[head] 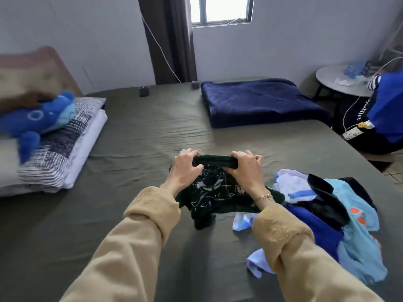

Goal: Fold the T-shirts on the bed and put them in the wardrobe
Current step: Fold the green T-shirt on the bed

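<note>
A dark green T-shirt [214, 194] with a pale line print hangs bunched just above the olive bed sheet [141, 131]. My left hand [186, 168] grips its top edge on the left and my right hand [245, 168] grips the same edge on the right, fingers curled over the rolled hem. A heap of unfolded T-shirts [340, 219] in light blue, royal blue, black and white lies on the bed to the right, touching the dark shirt's lower corner. No wardrobe shows in this view.
A folded navy blanket [261, 103] lies at the far side of the bed. Striped pillows [58, 149] with a blue plush toy [37, 120] sit at the left. A person in blue [386, 110] sits beside a round table [340, 81] at the right.
</note>
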### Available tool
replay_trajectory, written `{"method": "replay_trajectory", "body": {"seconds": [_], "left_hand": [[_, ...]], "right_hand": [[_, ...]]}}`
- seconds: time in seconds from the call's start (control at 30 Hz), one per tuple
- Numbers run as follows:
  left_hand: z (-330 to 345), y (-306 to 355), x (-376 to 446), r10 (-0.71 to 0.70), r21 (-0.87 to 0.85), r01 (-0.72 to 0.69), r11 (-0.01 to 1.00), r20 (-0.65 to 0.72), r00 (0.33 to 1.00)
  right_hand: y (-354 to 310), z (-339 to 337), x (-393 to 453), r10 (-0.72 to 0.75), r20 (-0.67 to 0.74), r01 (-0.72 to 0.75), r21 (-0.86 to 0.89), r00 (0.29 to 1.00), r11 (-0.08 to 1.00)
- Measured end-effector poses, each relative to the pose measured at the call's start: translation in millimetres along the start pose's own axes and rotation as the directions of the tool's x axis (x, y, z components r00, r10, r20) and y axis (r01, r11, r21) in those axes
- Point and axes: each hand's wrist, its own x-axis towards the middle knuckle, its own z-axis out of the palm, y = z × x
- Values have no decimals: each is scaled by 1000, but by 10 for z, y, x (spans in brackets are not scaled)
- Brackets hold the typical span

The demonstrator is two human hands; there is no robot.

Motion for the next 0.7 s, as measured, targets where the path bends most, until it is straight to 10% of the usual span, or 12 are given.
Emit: {"method": "replay_trajectory", "body": {"seconds": [0.3,0.7], "left_hand": [[-1213,-883,-288,-55,230,105,968,-214,975],[-1662,-1782,-465,-344,104,345,933,-36,938]], "right_hand": [[-1214,342,77,2,104,-3,2,995,1000],[-1622,718,91,200,182,-250,316,963,915]]}}
